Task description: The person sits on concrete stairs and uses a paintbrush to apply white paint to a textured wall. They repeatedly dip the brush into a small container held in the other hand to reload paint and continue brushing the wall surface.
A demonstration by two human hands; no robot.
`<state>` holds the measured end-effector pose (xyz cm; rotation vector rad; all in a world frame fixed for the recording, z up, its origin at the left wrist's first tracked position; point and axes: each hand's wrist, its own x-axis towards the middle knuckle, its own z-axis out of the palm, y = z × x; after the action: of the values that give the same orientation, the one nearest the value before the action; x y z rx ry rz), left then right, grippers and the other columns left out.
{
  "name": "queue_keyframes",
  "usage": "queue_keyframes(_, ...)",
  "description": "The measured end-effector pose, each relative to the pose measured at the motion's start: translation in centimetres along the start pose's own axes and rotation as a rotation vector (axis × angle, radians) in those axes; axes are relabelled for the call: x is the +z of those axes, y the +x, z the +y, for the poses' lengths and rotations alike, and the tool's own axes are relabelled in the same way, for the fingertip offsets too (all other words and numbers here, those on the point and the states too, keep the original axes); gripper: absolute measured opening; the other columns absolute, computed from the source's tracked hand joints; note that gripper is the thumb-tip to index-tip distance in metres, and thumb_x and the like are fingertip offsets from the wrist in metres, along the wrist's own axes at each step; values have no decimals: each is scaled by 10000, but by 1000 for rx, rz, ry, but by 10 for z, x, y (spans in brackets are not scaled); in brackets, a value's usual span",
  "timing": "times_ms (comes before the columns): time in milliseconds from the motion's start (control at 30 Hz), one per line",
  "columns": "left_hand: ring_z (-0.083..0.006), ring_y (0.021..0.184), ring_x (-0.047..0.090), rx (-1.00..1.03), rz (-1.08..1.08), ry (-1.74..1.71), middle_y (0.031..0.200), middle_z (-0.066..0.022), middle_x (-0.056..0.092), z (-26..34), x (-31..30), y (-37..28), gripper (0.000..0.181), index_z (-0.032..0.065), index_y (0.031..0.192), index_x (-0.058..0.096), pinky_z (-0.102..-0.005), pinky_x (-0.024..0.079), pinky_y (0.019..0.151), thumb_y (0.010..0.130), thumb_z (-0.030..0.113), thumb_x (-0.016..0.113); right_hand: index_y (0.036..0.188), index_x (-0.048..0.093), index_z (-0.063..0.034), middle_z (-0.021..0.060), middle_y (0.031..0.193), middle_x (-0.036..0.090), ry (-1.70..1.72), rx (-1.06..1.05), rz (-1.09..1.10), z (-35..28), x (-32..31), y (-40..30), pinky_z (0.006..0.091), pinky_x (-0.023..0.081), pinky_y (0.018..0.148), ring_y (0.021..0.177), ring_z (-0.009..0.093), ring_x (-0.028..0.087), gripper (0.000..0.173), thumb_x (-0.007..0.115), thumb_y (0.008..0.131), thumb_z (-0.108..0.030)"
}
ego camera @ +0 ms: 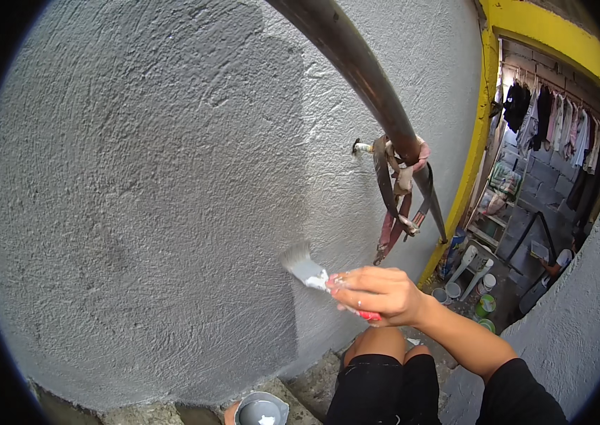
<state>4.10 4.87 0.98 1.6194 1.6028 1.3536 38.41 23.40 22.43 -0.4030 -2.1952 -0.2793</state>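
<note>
My right hand (pixel 377 295) grips a paintbrush (pixel 310 273) with a red-tipped handle. Its bristles touch the rough plastered wall (pixel 172 212), at the border between a darker grey area on the left and a lighter grey one on the right. White paint coats the brush's ferrule, and paint specks mark my fingers. At the bottom edge, a small part of my left hand (pixel 230 413) shows against the side of a paint container (pixel 262 409). Grey paint with a white patch is inside; the rest of that hand is cut off.
A metal pipe (pixel 353 69) with cloth strips (pixel 398 186) tied around it crosses before the wall. Concrete steps (pixel 316 385) lie below. Through the yellow doorway frame (pixel 462 207) are hanging clothes (pixel 560 122), a plastic stool (pixel 472 263), several buckets (pixel 486 305) and a seated person (pixel 555 271).
</note>
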Motion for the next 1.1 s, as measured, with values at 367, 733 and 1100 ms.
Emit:
queue_keyframes(367, -301, 1215, 626, -3, 7, -66, 1291, -143, 670, 0, 0, -1, 877, 30, 1346, 597, -445, 467, 1091, 534, 97, 922, 1054, 755, 9, 168, 1016, 760, -115, -46, 76, 0, 4, 9, 372, 625, 767, 931, 330, 762, 303, 850, 776, -67)
queue_keyframes(733, -311, 1211, 628, 15, 15, 40, 1287, -155, 670, 0, 3, 1, 873, 23, 1336, 597, -450, 478, 1076, 537, 127, 933, 1058, 733, 10, 106, 995, 718, 134, 117, -119, -16, -7, -9, 351, 598, 726, 864, 270, 713, 344, 738, 719, 67)
queue_keyframes(1100, -316, 1216, 623, -1, 4, 15, 1289, -160, 665, -1, 2, 2, 886, 26, 1342, 594, -447, 475, 1077, 528, 128, 929, 987, 727, 5, 100, 915, 711, -107, -139, 137, 10, -10, 47, 329, 597, 677, 821, 255, 722, 244, 775, 749, 28)
